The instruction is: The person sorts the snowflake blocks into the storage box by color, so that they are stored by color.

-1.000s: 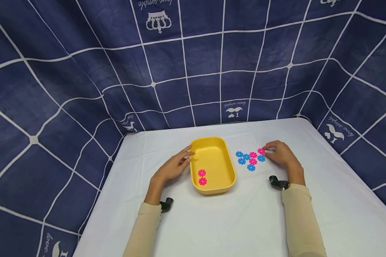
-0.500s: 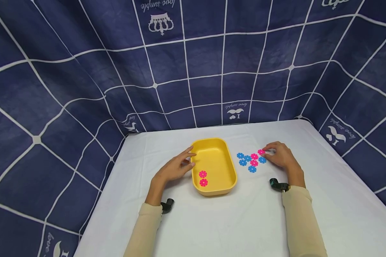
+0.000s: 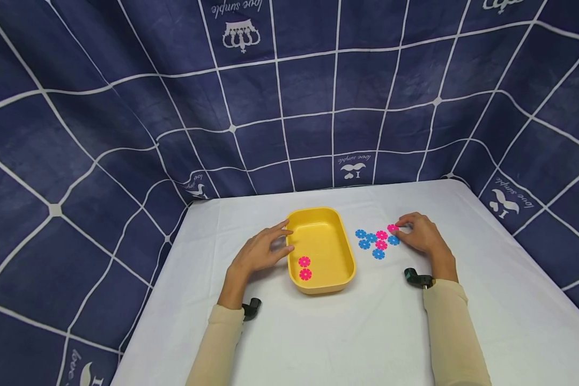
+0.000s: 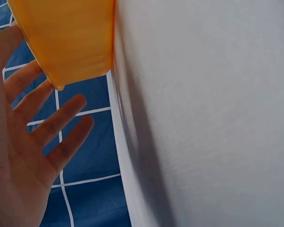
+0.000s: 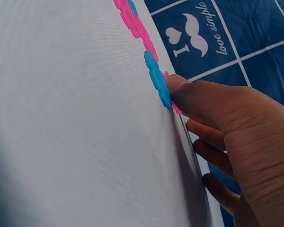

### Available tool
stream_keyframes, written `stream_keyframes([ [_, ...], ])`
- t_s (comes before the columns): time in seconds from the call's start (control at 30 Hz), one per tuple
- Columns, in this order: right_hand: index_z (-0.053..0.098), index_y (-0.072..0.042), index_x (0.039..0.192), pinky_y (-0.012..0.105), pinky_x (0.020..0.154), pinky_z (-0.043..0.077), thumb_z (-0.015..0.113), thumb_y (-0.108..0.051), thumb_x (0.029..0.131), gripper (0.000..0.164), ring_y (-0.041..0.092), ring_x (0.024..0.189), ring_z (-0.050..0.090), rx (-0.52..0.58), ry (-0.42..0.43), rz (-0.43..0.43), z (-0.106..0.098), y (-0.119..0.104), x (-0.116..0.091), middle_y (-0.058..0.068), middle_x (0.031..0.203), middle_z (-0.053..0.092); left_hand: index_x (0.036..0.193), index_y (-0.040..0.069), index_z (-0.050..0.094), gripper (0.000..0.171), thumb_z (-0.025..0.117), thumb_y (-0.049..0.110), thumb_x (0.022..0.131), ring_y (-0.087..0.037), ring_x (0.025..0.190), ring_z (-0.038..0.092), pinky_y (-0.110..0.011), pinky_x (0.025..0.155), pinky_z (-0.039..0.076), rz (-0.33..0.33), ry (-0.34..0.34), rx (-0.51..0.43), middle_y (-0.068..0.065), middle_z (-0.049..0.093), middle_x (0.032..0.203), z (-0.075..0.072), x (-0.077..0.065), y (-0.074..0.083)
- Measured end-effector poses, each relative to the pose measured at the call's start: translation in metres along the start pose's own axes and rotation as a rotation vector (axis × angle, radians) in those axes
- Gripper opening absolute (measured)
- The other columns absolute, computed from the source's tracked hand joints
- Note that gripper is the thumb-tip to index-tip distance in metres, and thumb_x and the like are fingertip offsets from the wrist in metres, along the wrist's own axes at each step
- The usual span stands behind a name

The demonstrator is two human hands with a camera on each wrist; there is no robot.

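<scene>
A yellow rectangular tray (image 3: 320, 241) lies on the table, holding two pink notched plastic discs (image 3: 305, 268) near its front left corner. At its left rim is my left hand (image 3: 260, 251), fingers spread and fairly straight, the tips reaching the rim. Right of the tray lies a loose group of blue discs (image 3: 364, 244) and pink discs (image 3: 381, 245). At the group's far right edge my right hand (image 3: 422, 231) pinches a pink disc (image 3: 392, 228) between thumb and index finger. In the right wrist view, a blue disc (image 5: 157, 79) partly hides that pink disc.
A white cloth covers the table (image 3: 338, 338). A dark blue curtain (image 3: 309, 134) with white grid lines rises behind it and at both sides. Small black wrist cameras, such as the right one (image 3: 417, 277), sit on both wrists.
The head view has shifted slightly. My left thumb has moved away from the fingers toward the tray's rim. My right fingers stay at the same pink disc, which has barely moved.
</scene>
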State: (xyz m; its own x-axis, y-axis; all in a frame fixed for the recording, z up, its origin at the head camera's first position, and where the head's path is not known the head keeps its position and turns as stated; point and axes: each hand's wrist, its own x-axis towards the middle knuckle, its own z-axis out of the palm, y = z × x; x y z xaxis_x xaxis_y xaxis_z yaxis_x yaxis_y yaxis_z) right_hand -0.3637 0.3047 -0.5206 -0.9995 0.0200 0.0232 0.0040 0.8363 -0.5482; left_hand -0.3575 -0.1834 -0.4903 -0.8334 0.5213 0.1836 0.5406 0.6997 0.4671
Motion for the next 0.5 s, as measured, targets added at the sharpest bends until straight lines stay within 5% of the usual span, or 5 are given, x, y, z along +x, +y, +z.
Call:
stream_keyframes([
  [0.5,0.067,-0.002,0.137,0.075,0.119,0.030,0.075,-0.036,0.101,0.051,0.056,0.149,0.035,0.078,-0.034,0.058,-0.021,-0.020,-0.004,0.031,0.155,0.050,0.148,0.021,0.068,0.062,0.069,0.060,0.100,-0.023,0.146,0.054,-0.051,0.117,0.048,0.010,0.005,0.054,0.011,0.044,0.169,-0.003,0.000,0.001],
])
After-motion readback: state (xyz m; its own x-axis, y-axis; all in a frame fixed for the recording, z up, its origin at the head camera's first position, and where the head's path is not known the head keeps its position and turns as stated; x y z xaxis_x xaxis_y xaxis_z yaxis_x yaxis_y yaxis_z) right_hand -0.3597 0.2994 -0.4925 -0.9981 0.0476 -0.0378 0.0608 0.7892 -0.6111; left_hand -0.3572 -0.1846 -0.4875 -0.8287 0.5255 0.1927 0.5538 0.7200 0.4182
